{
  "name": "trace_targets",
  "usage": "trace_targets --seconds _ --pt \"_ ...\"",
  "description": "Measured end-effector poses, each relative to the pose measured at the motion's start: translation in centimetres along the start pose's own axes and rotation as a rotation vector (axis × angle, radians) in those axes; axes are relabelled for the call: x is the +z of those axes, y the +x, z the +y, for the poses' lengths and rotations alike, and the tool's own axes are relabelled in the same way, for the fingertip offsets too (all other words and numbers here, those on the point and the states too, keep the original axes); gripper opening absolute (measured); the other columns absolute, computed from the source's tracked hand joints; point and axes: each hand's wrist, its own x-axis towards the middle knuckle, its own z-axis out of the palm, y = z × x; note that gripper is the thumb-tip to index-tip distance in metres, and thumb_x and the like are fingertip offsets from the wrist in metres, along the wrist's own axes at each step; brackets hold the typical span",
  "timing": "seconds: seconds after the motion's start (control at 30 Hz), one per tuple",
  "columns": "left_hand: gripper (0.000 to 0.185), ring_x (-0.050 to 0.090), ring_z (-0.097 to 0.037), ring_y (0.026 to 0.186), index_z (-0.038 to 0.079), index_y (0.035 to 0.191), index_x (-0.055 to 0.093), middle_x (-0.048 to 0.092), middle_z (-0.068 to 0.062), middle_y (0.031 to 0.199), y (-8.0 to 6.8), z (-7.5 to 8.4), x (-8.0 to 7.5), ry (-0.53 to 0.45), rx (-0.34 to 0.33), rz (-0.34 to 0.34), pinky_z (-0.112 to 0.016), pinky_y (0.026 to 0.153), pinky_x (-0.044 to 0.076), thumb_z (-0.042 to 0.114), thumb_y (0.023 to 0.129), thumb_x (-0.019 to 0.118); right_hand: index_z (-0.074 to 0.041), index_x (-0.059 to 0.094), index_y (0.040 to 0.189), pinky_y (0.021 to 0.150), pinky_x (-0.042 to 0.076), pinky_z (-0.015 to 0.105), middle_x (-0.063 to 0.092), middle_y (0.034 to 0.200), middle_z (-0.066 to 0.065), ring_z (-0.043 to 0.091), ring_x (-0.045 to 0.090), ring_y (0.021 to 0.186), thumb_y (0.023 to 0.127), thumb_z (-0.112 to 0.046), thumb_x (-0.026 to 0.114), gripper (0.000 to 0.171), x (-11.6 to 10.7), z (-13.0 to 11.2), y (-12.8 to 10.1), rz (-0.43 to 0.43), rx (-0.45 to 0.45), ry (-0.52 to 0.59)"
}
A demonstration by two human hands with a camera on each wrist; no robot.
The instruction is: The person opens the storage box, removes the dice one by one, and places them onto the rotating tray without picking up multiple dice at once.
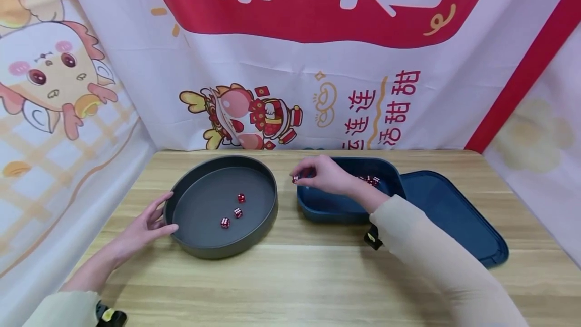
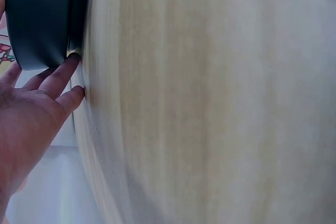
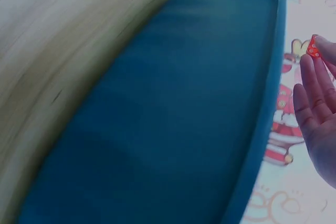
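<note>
My right hand (image 1: 330,176) pinches a red die (image 1: 295,179) between thumb and fingertips, above the left edge of a dark blue rectangular container (image 1: 333,216). The same die (image 3: 313,47) shows in the right wrist view, white dots facing out. More red dice (image 1: 371,180) lie inside the container, partly hidden by my wrist. A round dark grey pan (image 1: 199,180) stands on the left, with three loose red dice (image 1: 238,213) on its floor. Against the pan's left side rests my left hand (image 1: 144,227), its fingers spread and extended along the outer wall (image 2: 42,24).
A dark blue lid (image 1: 449,216) lies flat on the wooden table (image 1: 290,276), to the right of the container. Behind the table hangs a printed white and red cloth (image 1: 281,59), and more cloth (image 1: 54,130) hangs along the left side.
</note>
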Motion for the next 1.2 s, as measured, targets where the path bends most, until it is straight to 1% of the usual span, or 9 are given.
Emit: trace_targets --seconds 0.23,0.37,0.47,0.63,0.83,0.9,1.1,1.17,1.2 --pt "0.088 0.021 -0.059 0.133 0.015 0.157 0.004 0.010 -0.038 0.152 0.2 0.1 0.1 -0.004 0.003 0.003 -0.061 0.103 0.023 0.015 0.094 0.065 -0.008 0.074 0.107 0.072 0.054 0.025 0.070 0.098 -0.002 0.012 0.063 0.081 0.089 -0.012 0.072 0.018 1.6 -1.5 1.6 -0.034 -0.014 0.017" --pt "0.088 0.020 -0.058 0.133 0.015 0.157 0.003 0.010 -0.038 0.152 0.1 0.0 0.1 -0.008 -0.007 0.003 -0.060 0.103 0.023 0.015 0.094 0.065 -0.011 0.074 0.107 0.072 0.054 0.023 0.069 0.099 -0.003 0.012 0.062 0.084 0.089 -0.013 0.072 0.018 2.9 -2.4 2.4 -0.066 -0.002 0.028" --pt "0.089 0.019 -0.058 0.133 0.015 0.157 0.003 0.009 -0.038 0.152 0.1 -0.1 0.1 -0.015 -0.013 0.003 -0.060 0.103 0.023 0.015 0.094 0.066 -0.012 0.074 0.107 0.074 0.053 0.022 0.069 0.098 -0.004 0.012 0.060 0.086 0.089 -0.013 0.072 0.018 3.9 -3.0 3.1 -0.090 0.003 0.028" --pt "0.089 0.020 -0.058 0.133 0.016 0.157 0.003 0.010 -0.038 0.151 0.0 -0.1 0.2 -0.019 -0.015 0.006 -0.060 0.103 0.022 0.016 0.094 0.066 -0.012 0.074 0.108 0.074 0.052 0.021 0.068 0.098 -0.003 0.012 0.058 0.083 0.089 -0.012 0.072 0.019 5.3 -4.0 4.4 -0.112 0.010 0.016" --pt "0.087 0.024 -0.057 0.133 0.015 0.157 0.004 0.013 -0.038 0.151 0.0 -0.2 0.3 -0.008 0.003 0.015 -0.054 0.102 0.029 0.016 0.094 0.065 -0.015 0.074 0.109 0.072 0.051 0.019 0.067 0.100 -0.005 0.009 0.058 0.083 0.089 -0.014 0.072 0.020 7.1 -4.7 5.8 -0.113 0.035 0.013" --pt "0.087 0.025 -0.057 0.132 0.014 0.157 0.005 0.014 -0.038 0.151 0.0 -0.2 0.3 -0.004 0.009 0.019 -0.053 0.102 0.030 0.015 0.094 0.066 -0.014 0.074 0.110 0.072 0.050 0.018 0.067 0.100 -0.006 0.008 0.058 0.084 0.089 -0.014 0.072 0.021 7.7 -5.0 6.2 -0.118 0.044 0.016" --pt "0.087 0.022 -0.058 0.133 0.014 0.157 0.005 0.012 -0.038 0.151 -0.1 -0.1 0.3 -0.013 0.002 0.018 -0.058 0.103 0.024 0.015 0.094 0.065 -0.009 0.073 0.113 0.072 0.050 0.017 0.068 0.101 -0.002 0.008 0.060 0.083 0.090 -0.014 0.071 0.023 9.4 -5.5 7.3 -0.133 0.048 0.065" --pt "0.087 0.022 -0.058 0.133 0.015 0.157 0.005 0.012 -0.038 0.151 -0.1 0.0 0.2 -0.010 0.003 0.019 -0.055 0.103 0.027 0.015 0.094 0.065 -0.009 0.073 0.112 0.072 0.050 0.016 0.068 0.098 -0.004 0.008 0.059 0.081 0.090 -0.014 0.071 0.023 10.0 -5.5 7.6 -0.132 0.049 0.075" --pt "0.087 0.022 -0.057 0.133 0.015 0.157 0.005 0.013 -0.038 0.151 -0.1 0.0 0.2 -0.009 0.004 0.019 -0.051 0.103 0.031 0.015 0.094 0.065 -0.009 0.073 0.112 0.072 0.050 0.016 0.068 0.097 -0.005 0.007 0.059 0.081 0.090 -0.014 0.071 0.023 10.3 -5.5 7.8 -0.133 0.050 0.077"
